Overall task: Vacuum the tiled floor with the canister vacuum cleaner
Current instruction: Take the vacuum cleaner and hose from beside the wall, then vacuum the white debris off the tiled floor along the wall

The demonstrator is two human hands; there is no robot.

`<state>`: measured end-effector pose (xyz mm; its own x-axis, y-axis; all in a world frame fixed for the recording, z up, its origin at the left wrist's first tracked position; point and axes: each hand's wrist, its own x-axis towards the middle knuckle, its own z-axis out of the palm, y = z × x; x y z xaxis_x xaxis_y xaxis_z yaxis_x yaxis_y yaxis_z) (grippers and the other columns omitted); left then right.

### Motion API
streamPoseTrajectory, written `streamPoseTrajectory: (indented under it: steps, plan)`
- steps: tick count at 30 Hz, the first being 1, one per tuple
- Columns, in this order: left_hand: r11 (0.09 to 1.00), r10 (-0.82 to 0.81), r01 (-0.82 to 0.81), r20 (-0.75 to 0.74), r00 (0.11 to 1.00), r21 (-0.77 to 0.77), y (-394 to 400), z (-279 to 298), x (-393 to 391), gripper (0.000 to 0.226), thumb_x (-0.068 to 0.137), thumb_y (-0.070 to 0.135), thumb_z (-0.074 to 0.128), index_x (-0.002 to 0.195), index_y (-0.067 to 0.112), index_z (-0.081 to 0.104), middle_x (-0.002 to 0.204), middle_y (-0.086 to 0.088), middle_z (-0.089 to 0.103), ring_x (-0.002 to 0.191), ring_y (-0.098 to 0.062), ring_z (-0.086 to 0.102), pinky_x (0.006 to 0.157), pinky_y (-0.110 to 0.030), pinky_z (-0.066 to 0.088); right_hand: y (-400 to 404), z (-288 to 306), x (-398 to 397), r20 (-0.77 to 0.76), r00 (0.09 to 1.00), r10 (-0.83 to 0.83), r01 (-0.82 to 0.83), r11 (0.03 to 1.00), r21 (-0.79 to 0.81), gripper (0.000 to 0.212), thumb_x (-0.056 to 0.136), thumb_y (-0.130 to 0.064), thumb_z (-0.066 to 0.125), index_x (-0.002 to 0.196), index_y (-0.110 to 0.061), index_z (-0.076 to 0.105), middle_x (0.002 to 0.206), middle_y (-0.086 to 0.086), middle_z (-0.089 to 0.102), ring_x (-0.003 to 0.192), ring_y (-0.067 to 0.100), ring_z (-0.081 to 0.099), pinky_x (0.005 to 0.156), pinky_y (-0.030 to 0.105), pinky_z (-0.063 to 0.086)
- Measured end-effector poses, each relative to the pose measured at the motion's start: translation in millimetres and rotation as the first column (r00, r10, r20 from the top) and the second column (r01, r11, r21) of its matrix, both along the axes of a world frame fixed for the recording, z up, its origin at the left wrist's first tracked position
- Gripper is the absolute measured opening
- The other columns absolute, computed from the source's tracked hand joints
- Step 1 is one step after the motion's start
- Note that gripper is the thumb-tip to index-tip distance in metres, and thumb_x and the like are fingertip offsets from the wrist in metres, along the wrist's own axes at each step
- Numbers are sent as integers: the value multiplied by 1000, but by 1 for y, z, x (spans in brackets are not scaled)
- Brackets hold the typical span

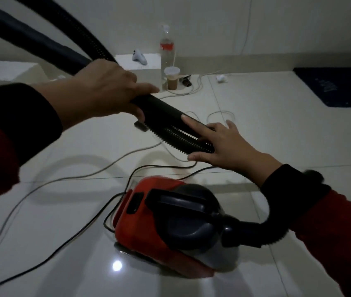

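Observation:
A red and black canister vacuum cleaner [170, 224] sits on the glossy tiled floor [288, 129] in front of me. Its ribbed black hose [260, 230] leaves the canister's right side, and another stretch of hose arcs in from the upper left. My left hand [106, 86] grips the black wand where the hose joins it, held above the floor. At the wand's end is a flat black nozzle [178, 131] with a toothed edge. My right hand [223, 144] holds that nozzle tip, thumb under it and fingers laid over the top.
A black power cord [80, 234] and a grey cable [97, 172] trail across the tiles. Against the far wall stand white blocks [140, 67], a clear bottle [167, 54], a lidded cup [172, 79], crumpled paper [221, 78]. A dark mat [337, 86] lies at the right.

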<state>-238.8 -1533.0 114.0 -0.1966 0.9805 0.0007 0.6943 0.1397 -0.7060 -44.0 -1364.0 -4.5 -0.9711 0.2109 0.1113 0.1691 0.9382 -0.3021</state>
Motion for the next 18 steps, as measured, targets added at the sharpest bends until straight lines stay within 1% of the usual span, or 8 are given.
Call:
streamPoseTrajectory:
  steps: [2,4,5,7,9,11,15,18]
  plan:
    - [1000,-22,23,45,999,-21,20,15,5,88,70,74,16,145,30,27,105,-4,64,87,-24,66,53,-27,40,1,9,6,-54,972,-227,229,973,36,71,80,-75,19,147,-52,12,123,-5,64,133,26,38,111,61,9]
    - [1000,11,-11,154,988,1,35,32,16,74,80,68,35,141,27,34,107,-6,66,86,-25,65,54,-28,42,-6,26,15,-245,814,-526,534,845,-40,61,90,-63,25,144,-39,39,115,-2,66,125,30,42,104,57,21]
    - [999,33,-37,214,976,14,40,42,23,70,82,65,40,140,26,37,108,-7,66,84,-25,65,54,-29,41,-11,39,17,-284,692,-664,657,742,-135,57,94,-59,32,142,-32,44,117,3,61,120,30,42,99,51,28]
    - [993,87,-108,321,943,47,44,69,40,70,83,62,44,141,25,38,106,-10,66,77,-26,62,53,-29,35,-18,69,15,-60,458,-887,762,427,-486,61,95,-55,40,149,-27,31,128,11,44,120,30,39,99,42,33]
    - [982,168,-190,381,909,21,42,98,57,75,82,64,43,146,27,31,101,-13,64,68,-25,53,55,-29,34,-23,102,9,333,297,-895,567,-116,-816,75,93,-58,45,153,-32,8,142,18,32,126,35,41,101,41,41]
    - [969,248,-224,435,866,-106,39,127,77,79,82,66,42,149,31,20,99,-12,63,68,-25,53,57,-29,35,-28,138,1,530,296,-795,167,-503,-848,86,90,-58,50,149,-43,-11,147,16,36,120,36,53,89,45,54]
    - [860,410,-78,591,695,-504,29,177,111,82,86,65,42,151,39,0,79,-3,54,74,-19,55,66,-28,43,-44,188,7,618,118,-777,-240,-627,-742,89,94,-39,57,147,-47,-15,103,5,60,86,22,65,89,43,55]
    - [699,657,60,673,338,-713,15,213,120,74,92,56,40,144,50,-11,89,0,60,72,-13,67,71,-20,51,-69,208,28,686,42,-726,-152,-684,-714,81,96,-37,54,147,-50,-7,117,4,52,104,28,60,98,49,48]
